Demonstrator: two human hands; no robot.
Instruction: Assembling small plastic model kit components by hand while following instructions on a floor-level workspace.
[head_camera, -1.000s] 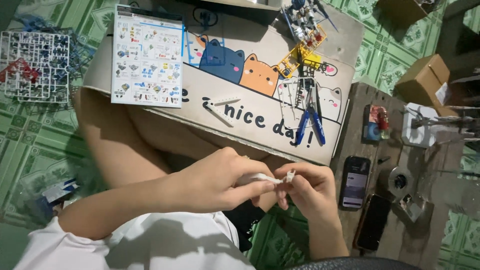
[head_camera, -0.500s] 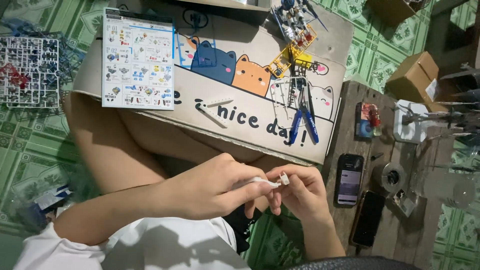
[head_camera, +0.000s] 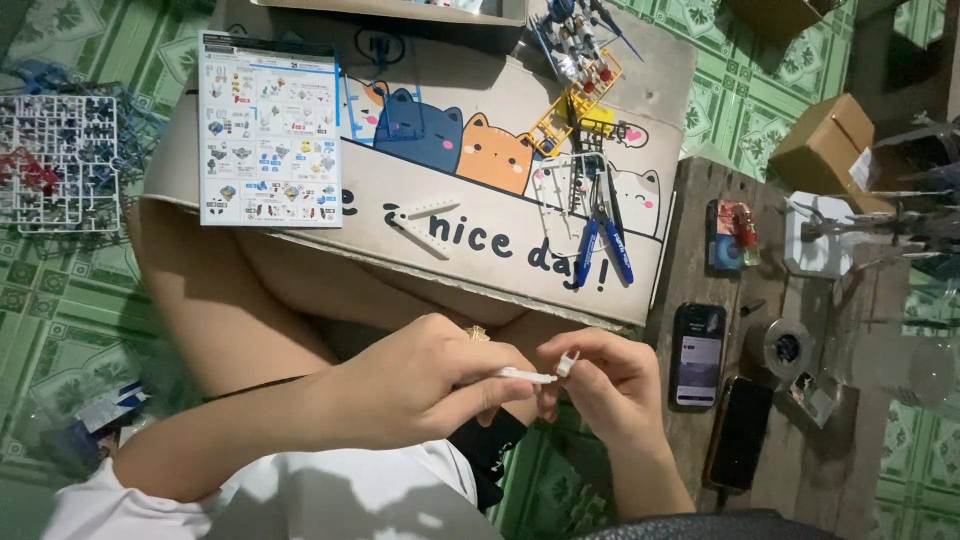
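My left hand (head_camera: 425, 385) is closed around a thin white stick-like tool (head_camera: 525, 376) whose tip points right. My right hand (head_camera: 612, 388) pinches a small white plastic part (head_camera: 567, 362) between thumb and fingers. The tool's tip touches the part. Both hands are held together over my lap, just in front of the low table (head_camera: 480, 265) with cartoon cats printed on it.
On the table lie an instruction sheet (head_camera: 268, 130), blue-handled nippers (head_camera: 602, 240), yellow and white part frames (head_camera: 572, 110) and a small model figure (head_camera: 575, 45). A wooden bench at the right holds two phones (head_camera: 698, 355), a tape roll (head_camera: 785, 350) and a white stand (head_camera: 820, 235). A grey part frame (head_camera: 60, 165) lies on the floor at the left.
My hands stay together with the tool and part between them; the small part has turned slightly at the tool's tip. The camera view has shifted a little.
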